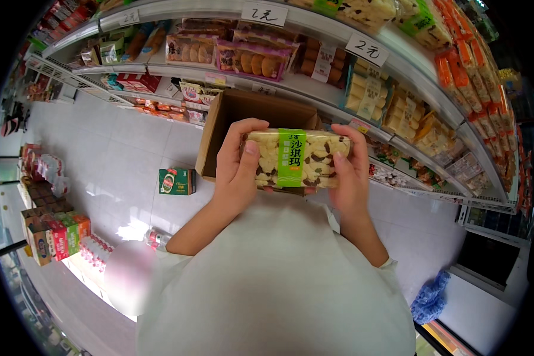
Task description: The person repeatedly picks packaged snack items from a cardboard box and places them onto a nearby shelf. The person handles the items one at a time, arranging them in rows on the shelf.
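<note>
Between both hands' fingers (250,148), a clear snack pack (296,158) with green band.

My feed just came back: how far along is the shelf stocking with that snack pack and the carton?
Done: the shelves already look well filled with snack packs. In hand: the left hand and right hand hold one clear snack pack with a green band by its ends, above the open cardboard carton. Left: this pack is not shelved; the carton's contents are hidden.
</note>
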The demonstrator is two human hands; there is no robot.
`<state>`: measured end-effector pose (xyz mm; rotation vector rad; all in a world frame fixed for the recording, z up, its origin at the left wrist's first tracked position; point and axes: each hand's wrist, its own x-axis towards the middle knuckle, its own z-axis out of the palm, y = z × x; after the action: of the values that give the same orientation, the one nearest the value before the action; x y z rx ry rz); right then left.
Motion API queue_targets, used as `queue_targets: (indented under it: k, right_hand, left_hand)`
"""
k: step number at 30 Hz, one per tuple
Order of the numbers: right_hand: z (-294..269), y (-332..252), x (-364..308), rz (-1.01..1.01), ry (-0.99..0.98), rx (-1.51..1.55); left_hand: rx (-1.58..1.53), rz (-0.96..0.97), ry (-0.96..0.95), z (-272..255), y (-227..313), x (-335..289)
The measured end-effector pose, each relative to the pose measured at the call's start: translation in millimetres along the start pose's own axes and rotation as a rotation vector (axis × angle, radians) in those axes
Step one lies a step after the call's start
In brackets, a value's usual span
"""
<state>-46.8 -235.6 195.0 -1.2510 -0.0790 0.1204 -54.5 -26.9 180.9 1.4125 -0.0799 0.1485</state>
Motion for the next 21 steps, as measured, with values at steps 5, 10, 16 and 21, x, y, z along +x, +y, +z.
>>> queue_targets:
  k: [5, 10, 16, 21]
  right_hand:
    - [8.8, 0.1, 3.1, 0.263, 0.065, 0.267]
    - [-7.2, 29.3, -2.0, -0.623, 0.026, -0.662]
    - [-0.8, 30.0, 3.4, -0.036, 0.098, 0.002]
    - [5.8, 19.5, 0.6, 0.159, 0.107, 0.155]
  left_hand:
    - [0.199, 0.311, -0.003, -2.1, -13.2, -2.7]
    - [-0.168, -0.276, 0.019, -5.4, 1.7, 0.9]
    - [0.037, 0.016, 0.023, -5.0, -19.3, -5.5]
    - [0.155, 0.276, 0.04, -4.3, -30.4, 0.1]
